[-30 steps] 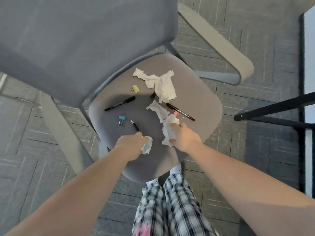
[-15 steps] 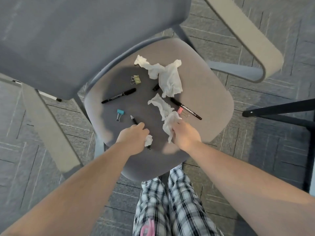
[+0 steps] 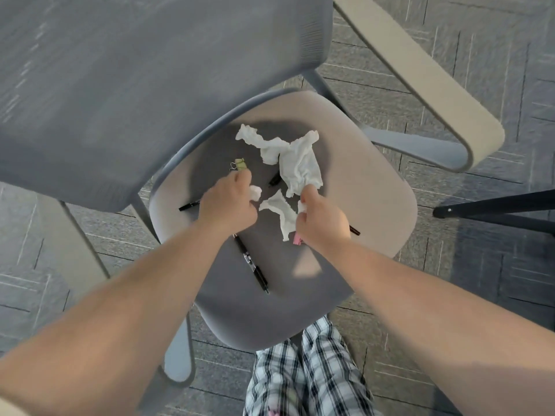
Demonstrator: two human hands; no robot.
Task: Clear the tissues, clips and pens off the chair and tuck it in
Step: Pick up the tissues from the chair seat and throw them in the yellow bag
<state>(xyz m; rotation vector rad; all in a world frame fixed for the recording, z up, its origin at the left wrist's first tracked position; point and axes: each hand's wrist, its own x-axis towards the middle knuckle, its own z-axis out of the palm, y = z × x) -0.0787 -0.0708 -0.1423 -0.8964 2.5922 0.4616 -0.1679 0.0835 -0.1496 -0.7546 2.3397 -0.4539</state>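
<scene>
I look down on a grey office chair's seat (image 3: 369,211). My left hand (image 3: 226,202) is closed around a small crumpled tissue (image 3: 255,192), its fingertips just below a yellow-green binder clip (image 3: 240,165). My right hand (image 3: 322,222) grips the end of a middle tissue strip (image 3: 279,210). A large crumpled tissue (image 3: 295,159) lies at the back of the seat. One black pen (image 3: 252,265) lies near the seat's front, another pen (image 3: 189,205) pokes out left of my left hand, and a pen end (image 3: 355,230) shows right of my right hand. A pink clip (image 3: 297,241) peeks from under my right wrist.
The chair's grey backrest (image 3: 135,85) fills the upper left. A beige armrest (image 3: 420,79) runs along the upper right. A black metal leg (image 3: 495,207) of other furniture reaches in from the right. Grey carpet tiles surround the chair; my plaid trousers (image 3: 303,376) are below.
Both hands moved farther over the seat toward its back, each keeping its tissue. My left hand now covers the blue clip and reaches the yellow-green clip. The front pen lies uncovered.
</scene>
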